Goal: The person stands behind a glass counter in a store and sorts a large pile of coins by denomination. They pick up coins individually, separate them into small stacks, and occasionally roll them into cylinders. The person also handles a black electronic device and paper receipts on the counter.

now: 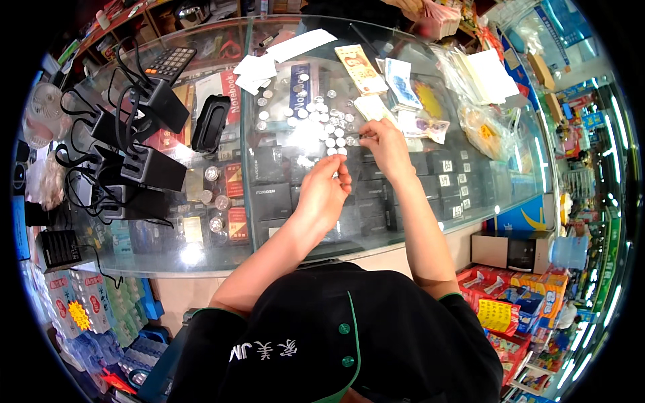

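Observation:
Many silver coins (330, 142) lie scattered on a glass counter (309, 238), with several bunched between my hands. My left hand (321, 191) is closed at the near edge of the bunch, its fingers curled; a small pale piece shows at its fingertips, too little to name. At the right side of the coins my right hand (390, 151) pinches thumb and fingers together just above the glass; whatever is between them is too small to tell. Beyond the right hand lie a yellowish banknote stack (361, 70), blue banknotes (402, 84), greenish notes (373, 109) and a purplish note (427, 126).
Black power bank units (154, 168) with looped cables crowd the counter's left. Near them are a black tray (210, 123), a calculator (170, 63) and silver coin stacks (212, 174). White papers (302, 45) lie at the back, a clear plastic bag (485, 131) at the right.

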{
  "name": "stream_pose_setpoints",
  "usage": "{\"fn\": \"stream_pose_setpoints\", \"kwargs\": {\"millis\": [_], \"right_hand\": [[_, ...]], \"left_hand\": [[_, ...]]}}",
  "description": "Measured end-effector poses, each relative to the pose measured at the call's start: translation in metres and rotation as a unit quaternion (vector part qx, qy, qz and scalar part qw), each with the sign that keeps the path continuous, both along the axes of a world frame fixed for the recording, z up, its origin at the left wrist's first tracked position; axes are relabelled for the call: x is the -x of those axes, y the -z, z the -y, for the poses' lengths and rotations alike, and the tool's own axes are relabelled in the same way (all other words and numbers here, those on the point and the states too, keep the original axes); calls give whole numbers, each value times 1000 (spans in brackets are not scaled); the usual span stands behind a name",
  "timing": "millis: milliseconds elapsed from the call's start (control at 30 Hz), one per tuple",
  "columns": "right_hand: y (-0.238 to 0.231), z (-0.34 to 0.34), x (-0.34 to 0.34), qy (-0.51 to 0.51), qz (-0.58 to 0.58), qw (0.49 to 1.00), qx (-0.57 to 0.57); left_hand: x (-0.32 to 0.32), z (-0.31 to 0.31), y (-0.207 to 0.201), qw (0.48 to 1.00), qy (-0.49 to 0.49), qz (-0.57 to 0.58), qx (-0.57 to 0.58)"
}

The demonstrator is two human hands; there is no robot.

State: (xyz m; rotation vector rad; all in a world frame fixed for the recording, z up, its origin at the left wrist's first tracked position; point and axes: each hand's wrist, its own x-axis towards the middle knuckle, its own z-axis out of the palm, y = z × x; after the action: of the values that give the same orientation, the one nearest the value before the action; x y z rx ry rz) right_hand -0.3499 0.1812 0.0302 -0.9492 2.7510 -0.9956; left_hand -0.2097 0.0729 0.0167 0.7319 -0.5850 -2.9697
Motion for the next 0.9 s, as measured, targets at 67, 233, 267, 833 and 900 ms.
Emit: {"fn": "stream_pose_setpoints", "kwargs": {"millis": [67,233,267,833,900], "right_hand": [[-1,0,4,1,28,1000,-5],[-9,-1,-3,35,97,994,-20],[-9,-4,-4,46,123,991,-8],[-23,12,2,2,216,967,134],[-33,18,-17,-64,309,927,200]], "left_hand": [[8,-2,1,1000,2,-10,15],[1,-3,3,1000,13,-12,25],[-1,-3,2,1000,12,-13,25],[7,18,-4,995,-32,-91,-36],[8,17,-5,993,-40,-98,-42]]}}
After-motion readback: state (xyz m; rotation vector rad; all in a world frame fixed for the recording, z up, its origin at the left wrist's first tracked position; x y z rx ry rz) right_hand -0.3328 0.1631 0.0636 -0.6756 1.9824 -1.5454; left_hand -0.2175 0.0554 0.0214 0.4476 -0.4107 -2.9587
